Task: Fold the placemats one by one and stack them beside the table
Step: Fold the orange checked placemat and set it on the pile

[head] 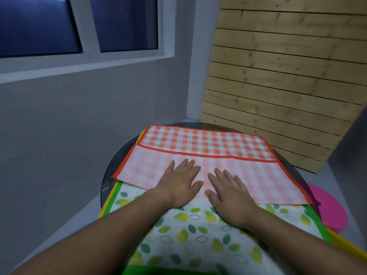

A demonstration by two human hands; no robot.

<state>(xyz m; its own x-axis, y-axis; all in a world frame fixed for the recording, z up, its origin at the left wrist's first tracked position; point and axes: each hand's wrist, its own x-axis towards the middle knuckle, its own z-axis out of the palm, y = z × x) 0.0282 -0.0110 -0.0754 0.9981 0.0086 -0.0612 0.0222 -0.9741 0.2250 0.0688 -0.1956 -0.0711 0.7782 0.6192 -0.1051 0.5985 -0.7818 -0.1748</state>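
So the red-and-white checked cloth placemat [208,141] with the orange-red trim is lying across the middle of the round dark glass bench [119,155]. Its near part is flipped over toward the far side, so you see the paler back of the fabric. A strip of the brighter checks shows along the far edge.

Both hands are down on that pale flap, right by the near crease. The left hand [179,182] is flat with its fingers straight and a bit fanned out, palm on the cloth. The right hand [228,191] is doing the same just beside it, and the thumbs almost meet.

Under the checked one there's a white cloth placemat with a green and yellow leaf print [198,225] and a green border, sticking out on the near side under the forearms. Below that, a yellow-edged mat [345,245] peeks out at the left and right.

Off the right edge of the bench, lower down, sits a pink round plastic thing [329,211]; can't tell what it is. Far left is a grey wall [79,126] with a dark window [49,26], and far right is a wooden slat wall [288,76].
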